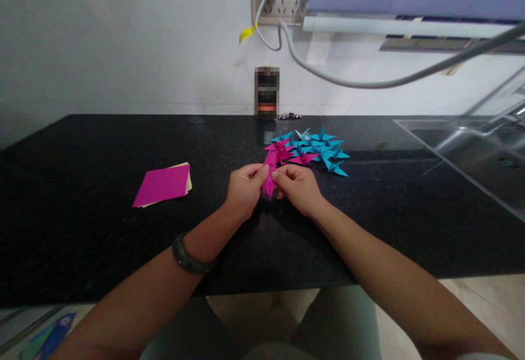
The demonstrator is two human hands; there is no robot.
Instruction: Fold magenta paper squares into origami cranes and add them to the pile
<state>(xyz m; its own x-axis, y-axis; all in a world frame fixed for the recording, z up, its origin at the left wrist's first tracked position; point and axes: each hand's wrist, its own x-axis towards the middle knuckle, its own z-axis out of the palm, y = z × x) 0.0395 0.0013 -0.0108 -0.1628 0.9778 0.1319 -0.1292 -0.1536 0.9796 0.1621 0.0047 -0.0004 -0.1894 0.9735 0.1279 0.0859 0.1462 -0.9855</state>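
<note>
Between my two hands is a piece of folded pink origami paper (269, 185), its split, pointed ends toward me. My left hand (246, 187) pinches its left side with the thumb on top. From the right, my right hand (297, 187) grips the other edge between thumb and curled fingers. Just beyond them lie finished paper cranes: several blue ones (322, 146) and a few pink ones (304, 158). A stack of square paper (164, 185), pink on top with yellow beneath, rests to the left of my hands.
The black countertop (102, 239) runs up to a pale wall. A phone-like object (267, 92), blurred out, leans against the wall beside a beaded string (290, 115). Above are a socket panel (285, 0) and a grey cable (361, 82). A sink (463, 135) is at right.
</note>
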